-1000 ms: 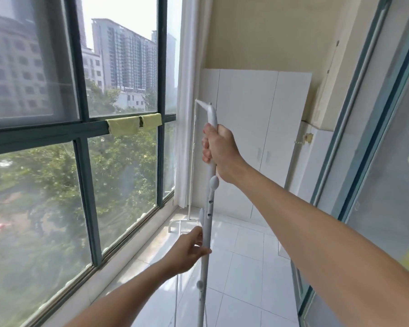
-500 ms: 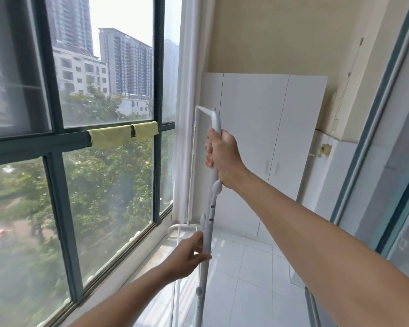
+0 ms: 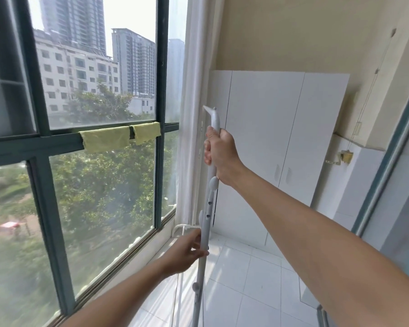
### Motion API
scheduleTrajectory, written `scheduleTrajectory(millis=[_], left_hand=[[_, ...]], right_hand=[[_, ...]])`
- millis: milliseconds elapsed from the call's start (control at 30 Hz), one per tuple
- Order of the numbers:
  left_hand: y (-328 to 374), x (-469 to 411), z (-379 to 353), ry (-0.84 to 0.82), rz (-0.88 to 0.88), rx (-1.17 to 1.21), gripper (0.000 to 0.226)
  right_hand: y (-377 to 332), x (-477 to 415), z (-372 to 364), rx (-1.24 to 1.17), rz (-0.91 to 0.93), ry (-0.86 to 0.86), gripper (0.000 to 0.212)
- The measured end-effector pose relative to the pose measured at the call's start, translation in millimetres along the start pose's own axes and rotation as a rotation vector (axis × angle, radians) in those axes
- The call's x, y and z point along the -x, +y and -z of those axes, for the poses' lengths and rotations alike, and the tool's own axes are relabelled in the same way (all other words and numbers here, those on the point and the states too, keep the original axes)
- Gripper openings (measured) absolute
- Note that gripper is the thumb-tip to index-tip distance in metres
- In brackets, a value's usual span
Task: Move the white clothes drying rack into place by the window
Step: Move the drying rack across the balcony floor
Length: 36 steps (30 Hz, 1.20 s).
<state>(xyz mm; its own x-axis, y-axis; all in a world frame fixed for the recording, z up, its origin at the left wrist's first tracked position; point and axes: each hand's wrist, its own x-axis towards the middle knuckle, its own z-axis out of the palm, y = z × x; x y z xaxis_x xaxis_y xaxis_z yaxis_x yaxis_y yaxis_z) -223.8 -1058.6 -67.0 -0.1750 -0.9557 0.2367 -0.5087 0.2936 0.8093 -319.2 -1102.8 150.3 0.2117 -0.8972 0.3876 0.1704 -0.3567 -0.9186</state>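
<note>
To the left of both hands, the window [image 3: 99,185] and its low sill are seen. The left hand [image 3: 187,252] is wrapped low on the white drying rack [image 3: 208,218], which is held upright just beside the glass; the right hand [image 3: 220,154] is closed round the pole near its top. The carrying step is judged nearly done (setting down is called for next). Open tiled floor [image 3: 257,279] is left to the right, with a white cabinet [image 3: 281,142] beyond the hands

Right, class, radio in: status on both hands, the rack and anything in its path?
Right hand grip shut high on white metal drying rack pole. Left hand grip shut lower. White cupboard ahead, sheer white curtain close.
</note>
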Motion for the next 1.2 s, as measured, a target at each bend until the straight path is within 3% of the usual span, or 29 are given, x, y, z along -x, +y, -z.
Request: scheduleTrajectory(millis=[467,633,800,1200], left_hand=[[-16,-49,6,-0.001,-0.001,0.018,0.020],[-32,-42,-1,0.000,0.030,0.043,0.020],[-32,-37,4,-0.002,0.045,0.061,0.034],[-27,-17,6,-0.026,0.104,0.104,0.026]], right_hand=[[10,-46,9,-0.026,0.019,-0.032,0.022],[34,-45,6,-0.016,0.013,-0.084,0.019],[36,-41,2,0.000,0.016,-0.106,0.018],[27,-20,-4,0.042,0.015,-0.135,0.018]])
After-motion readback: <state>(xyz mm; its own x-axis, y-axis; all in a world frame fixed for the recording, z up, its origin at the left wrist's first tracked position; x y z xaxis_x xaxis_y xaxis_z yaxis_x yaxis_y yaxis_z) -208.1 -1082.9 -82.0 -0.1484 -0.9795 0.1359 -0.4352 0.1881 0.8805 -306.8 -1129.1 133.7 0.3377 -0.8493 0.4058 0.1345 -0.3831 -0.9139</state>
